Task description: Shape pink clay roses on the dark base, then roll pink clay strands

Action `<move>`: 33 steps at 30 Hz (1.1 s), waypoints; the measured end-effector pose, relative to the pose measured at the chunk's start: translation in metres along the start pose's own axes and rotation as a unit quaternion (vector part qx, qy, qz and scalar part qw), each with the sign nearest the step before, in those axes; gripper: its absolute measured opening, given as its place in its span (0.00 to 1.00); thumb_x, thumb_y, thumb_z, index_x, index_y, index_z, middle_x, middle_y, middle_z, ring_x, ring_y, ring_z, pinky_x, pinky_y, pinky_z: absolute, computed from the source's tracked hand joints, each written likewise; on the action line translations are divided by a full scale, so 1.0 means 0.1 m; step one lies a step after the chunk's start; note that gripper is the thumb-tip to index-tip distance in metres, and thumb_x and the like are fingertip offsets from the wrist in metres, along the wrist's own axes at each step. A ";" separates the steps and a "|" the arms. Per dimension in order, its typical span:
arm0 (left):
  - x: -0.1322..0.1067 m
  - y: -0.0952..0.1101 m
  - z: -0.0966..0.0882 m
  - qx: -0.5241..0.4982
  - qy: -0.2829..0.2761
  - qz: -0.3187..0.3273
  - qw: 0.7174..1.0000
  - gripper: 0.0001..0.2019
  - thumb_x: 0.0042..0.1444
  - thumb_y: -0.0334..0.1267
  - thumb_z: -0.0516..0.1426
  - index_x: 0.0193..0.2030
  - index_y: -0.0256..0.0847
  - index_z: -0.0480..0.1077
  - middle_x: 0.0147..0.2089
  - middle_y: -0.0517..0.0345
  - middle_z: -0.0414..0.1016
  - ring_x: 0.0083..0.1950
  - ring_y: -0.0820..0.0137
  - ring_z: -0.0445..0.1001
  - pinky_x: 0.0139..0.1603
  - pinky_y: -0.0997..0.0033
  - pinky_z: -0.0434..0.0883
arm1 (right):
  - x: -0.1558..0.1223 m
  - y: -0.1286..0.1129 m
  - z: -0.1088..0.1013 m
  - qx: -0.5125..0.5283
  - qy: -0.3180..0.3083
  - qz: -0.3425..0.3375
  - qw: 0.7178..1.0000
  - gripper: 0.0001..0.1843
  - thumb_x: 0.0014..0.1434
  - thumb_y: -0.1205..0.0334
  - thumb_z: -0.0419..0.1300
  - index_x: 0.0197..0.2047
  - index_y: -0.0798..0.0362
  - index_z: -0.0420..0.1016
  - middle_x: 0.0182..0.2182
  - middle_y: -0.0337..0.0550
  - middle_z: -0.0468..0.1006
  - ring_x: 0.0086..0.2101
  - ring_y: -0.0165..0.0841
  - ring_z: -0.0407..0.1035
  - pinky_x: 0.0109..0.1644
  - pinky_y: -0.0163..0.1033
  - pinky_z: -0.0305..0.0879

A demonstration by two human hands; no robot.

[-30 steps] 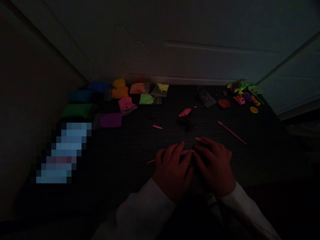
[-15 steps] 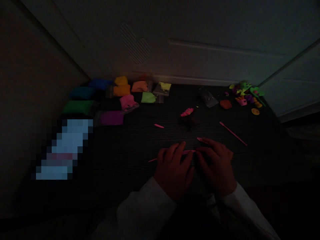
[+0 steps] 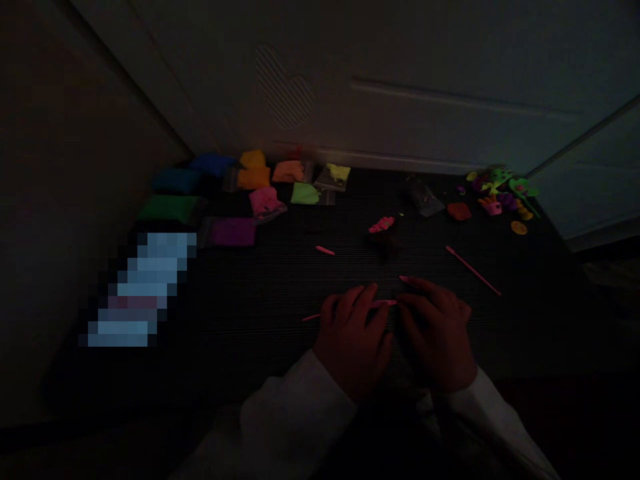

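My left hand point(image 3: 353, 337) lies over a thin pink strip point(image 3: 383, 303) on the dark table, its fingers apart and bent downward. The strip's narrow end shows left of the hand, and its thicker end comes out by the index fingertip. Close beside it, my right hand point(image 3: 440, 333) is closed around a pink pointed piece point(image 3: 404, 279), which looks like a modelling tool; most of it is hidden. The right fingertips are near the strip's right end. Beyond the hands lies a dark shape topped with pink bits point(image 3: 382, 225). A short pink stick point(image 3: 325, 251) is left of it.
A long pink stick point(image 3: 473, 270) lies to the right. Several bags of coloured clay, among them a purple one point(image 3: 233, 232), line the back left. Small colourful figures point(image 3: 493, 207) and a red lump point(image 3: 459, 211) are back right. A pixelated bright screen point(image 3: 145, 293) is at left.
The whole view has shifted slightly, so everything appears a little farther right. Both hands keep almost the same pose around the pink strip.
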State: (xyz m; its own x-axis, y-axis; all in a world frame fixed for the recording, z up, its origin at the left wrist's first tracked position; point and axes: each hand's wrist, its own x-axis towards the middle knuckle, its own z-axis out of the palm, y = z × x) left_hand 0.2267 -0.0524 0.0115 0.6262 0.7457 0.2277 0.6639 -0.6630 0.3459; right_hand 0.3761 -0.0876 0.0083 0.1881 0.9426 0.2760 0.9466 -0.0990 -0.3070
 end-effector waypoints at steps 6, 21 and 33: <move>0.00 0.00 0.01 -0.008 -0.001 -0.008 1.000 0.17 0.54 0.43 0.47 0.50 0.46 0.63 0.58 0.55 0.58 0.56 0.60 0.55 0.52 0.52 0.53 | 0.00 -0.01 -0.03 0.005 -0.002 -0.010 1.000 0.11 0.50 0.63 0.56 0.39 0.46 0.69 0.47 0.38 0.67 0.45 0.36 0.60 0.46 0.46 0.49; 0.00 -0.01 0.01 -0.013 -0.006 0.002 1.000 0.19 0.53 0.42 0.48 0.52 0.45 0.61 0.59 0.52 0.56 0.55 0.58 0.55 0.51 0.51 0.53 | 0.00 -0.02 -0.01 0.000 0.000 0.001 1.000 0.08 0.51 0.62 0.55 0.36 0.47 0.70 0.46 0.39 0.68 0.44 0.36 0.60 0.45 0.45 0.48; 0.03 0.03 0.03 0.034 -0.004 0.005 0.999 0.19 0.52 0.48 0.47 0.51 0.51 0.62 0.58 0.55 0.58 0.54 0.58 0.58 0.49 0.51 0.55 | -0.03 0.00 -0.04 0.020 0.007 0.009 1.000 0.11 0.51 0.66 0.53 0.38 0.48 0.69 0.47 0.39 0.67 0.46 0.36 0.60 0.47 0.45 0.49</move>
State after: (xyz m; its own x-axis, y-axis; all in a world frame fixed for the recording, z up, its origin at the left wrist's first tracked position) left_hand 0.2316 -0.0521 0.0101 0.6352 0.7393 0.2235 0.6846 -0.6729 0.2803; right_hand 0.3764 -0.0912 0.0111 0.2091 0.9363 0.2821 0.9316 -0.1030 -0.3486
